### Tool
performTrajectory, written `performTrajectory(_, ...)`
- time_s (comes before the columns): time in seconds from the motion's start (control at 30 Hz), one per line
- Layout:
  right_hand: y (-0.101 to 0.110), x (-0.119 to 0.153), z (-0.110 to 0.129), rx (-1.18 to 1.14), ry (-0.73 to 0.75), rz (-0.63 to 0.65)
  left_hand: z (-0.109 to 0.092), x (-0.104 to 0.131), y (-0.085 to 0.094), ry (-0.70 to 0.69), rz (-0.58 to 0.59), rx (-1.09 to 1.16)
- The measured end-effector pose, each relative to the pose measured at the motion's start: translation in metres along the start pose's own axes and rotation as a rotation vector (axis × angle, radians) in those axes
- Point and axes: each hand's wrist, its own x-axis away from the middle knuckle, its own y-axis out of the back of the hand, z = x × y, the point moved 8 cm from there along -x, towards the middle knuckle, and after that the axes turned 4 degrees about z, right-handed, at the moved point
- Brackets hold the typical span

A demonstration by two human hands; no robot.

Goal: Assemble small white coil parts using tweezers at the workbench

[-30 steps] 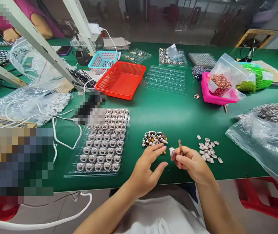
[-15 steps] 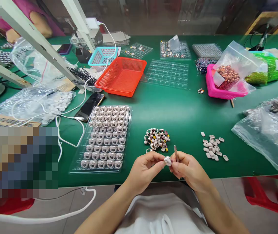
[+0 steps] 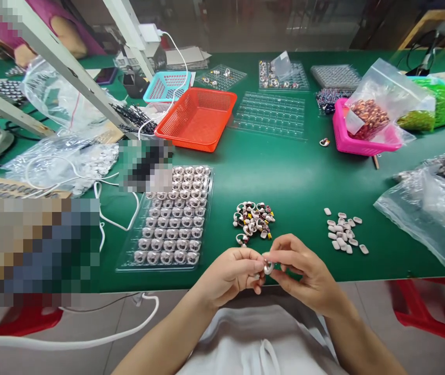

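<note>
My left hand (image 3: 234, 275) pinches a small white ring-shaped piece (image 3: 268, 268) between thumb and fingertips, close to the table's front edge. A second pale bit shows by its lower fingers, too small to name. My right hand (image 3: 302, 268) has its thumb and forefinger on the same piece from the other side. Just beyond lies a heap of white ring-shaped parts (image 3: 254, 217) with yellow and dark red bits. To the right are scattered small white oblong caps (image 3: 341, 232). Left of my hands, a clear tray (image 3: 126, 263) holds rows of shiny rounded parts (image 3: 166, 258).
Farther back stand a red basket (image 3: 201, 133), a blue basket (image 3: 167, 86), a clear slotted tray (image 3: 271, 114) and a pink basket (image 3: 363, 148) with a bag of copper-coloured parts. A large plastic bag (image 3: 421, 208) lies right. White cables (image 3: 124, 226) and a metal post (image 3: 66, 67) are left.
The slim metal tool that stood up from my right hand no longer shows. My right fingers have shifted onto the piece, which is turned differently. The view has moved slightly.
</note>
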Motion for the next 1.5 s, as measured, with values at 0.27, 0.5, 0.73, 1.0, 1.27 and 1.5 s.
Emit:
performTrajectory(0.27, 0.01, -0.002, 0.006, 0.084, 0.033, -0.061, -0.007, 0.004, -0.001, -0.072, -0.012, -0.05)
performTrajectory(0.5, 0.006, 0.004, -0.011, 0.035, -0.228, -0.146, -0.017, 0.01, 0.004, -0.259, -0.142, -0.299)
performTrajectory(0.73, 0.001, 0.002, -0.01, 0.065, -0.226, -0.085, -0.021, 0.015, 0.004, -0.296, -0.204, -0.399)
performTrajectory(1.0, 0.002, 0.009, -0.021, -0.09, -0.317, -0.17, -0.019, 0.011, 0.002, -0.288, -0.195, -0.479)
performTrajectory(1.27, -0.005, 0.019, -0.046, -0.356, -0.465, -0.226, -0.02, 0.011, 0.002, -0.319, -0.208, -0.474)
performTrajectory(1.5, -0.006, 0.02, -0.042, -0.268, -0.417, -0.262, -0.024, 0.016, 0.003, -0.363, -0.259, -0.639)
